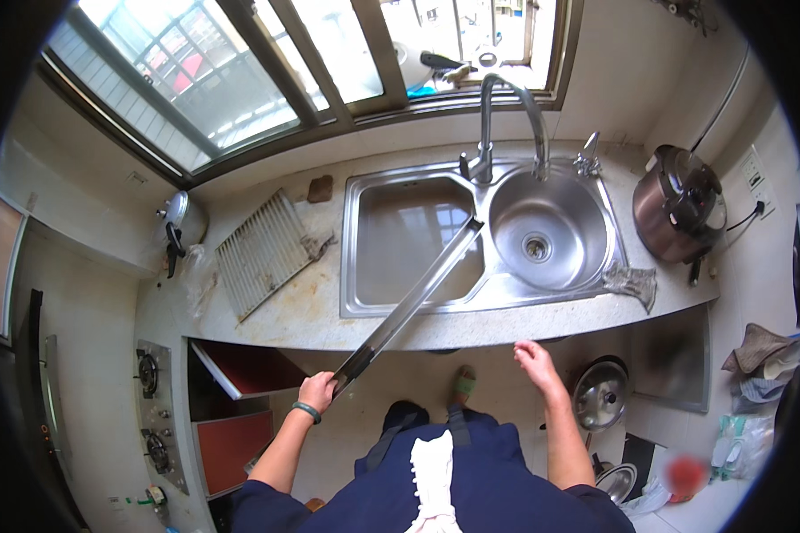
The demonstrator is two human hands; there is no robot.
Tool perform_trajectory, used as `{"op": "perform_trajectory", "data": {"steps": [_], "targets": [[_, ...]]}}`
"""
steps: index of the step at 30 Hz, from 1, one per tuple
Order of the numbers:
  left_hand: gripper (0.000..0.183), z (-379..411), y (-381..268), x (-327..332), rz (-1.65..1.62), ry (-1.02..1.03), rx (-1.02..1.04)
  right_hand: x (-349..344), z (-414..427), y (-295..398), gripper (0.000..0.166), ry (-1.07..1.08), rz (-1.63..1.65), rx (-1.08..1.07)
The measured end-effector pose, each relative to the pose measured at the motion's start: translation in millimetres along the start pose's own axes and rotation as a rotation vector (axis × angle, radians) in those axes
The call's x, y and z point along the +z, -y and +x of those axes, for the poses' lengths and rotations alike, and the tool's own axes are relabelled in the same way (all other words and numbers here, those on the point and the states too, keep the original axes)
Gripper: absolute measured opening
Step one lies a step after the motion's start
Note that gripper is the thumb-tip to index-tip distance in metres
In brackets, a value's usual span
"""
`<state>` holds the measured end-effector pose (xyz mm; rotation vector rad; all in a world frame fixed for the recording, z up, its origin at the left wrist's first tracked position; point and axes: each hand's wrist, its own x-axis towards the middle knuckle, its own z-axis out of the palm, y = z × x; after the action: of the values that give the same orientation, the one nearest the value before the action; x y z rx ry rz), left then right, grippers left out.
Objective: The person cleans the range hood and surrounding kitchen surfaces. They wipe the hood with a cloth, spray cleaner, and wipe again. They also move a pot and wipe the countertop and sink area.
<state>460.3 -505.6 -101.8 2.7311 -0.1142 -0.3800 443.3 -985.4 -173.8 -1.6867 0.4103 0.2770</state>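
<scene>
My left hand point(318, 392), with a green bangle at its wrist, grips the near end of a long metal channel point(410, 296). The channel slants up to the right across the counter's front edge. Its far end lies over the divider between the two bowls of a stainless steel sink point(347, 250). Cloudy water stands in the left, squarish bowl point(407, 240); the round right bowl point(540, 220) shows its drain strainer. My right hand point(535, 363) hangs in front of the counter edge with its fingers loosely curled, holding nothing.
A slatted metal grille point(265, 253) and a dark scouring pad point(320, 189) lie left of the sink. A grey rag point(632, 285) drapes at its right corner, near an electric pressure cooker point(680, 203). The faucet point(485, 133) arches over the round bowl. Red cabinet doors point(233, 446) stand ajar at lower left.
</scene>
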Motion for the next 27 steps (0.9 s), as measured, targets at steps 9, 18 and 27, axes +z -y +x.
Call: {"op": "perform_trajectory", "data": {"steps": [9,18,27], "targets": [[0.022,-56.3,35.3,-22.2,-0.875,0.332,-0.217,24.1,-25.5,-5.5,0.024,0.004,0.068,0.107],[0.016,-157.1,64.2,-82.0,-1.547,0.452,-0.409,89.8,-43.2,17.4,0.023,0.164,0.007,0.068],[0.014,-268.0,96.5,-108.0,-1.682,0.251,-0.354,142.5,-52.2,0.7,0.024,0.339,-0.108,0.091]]}}
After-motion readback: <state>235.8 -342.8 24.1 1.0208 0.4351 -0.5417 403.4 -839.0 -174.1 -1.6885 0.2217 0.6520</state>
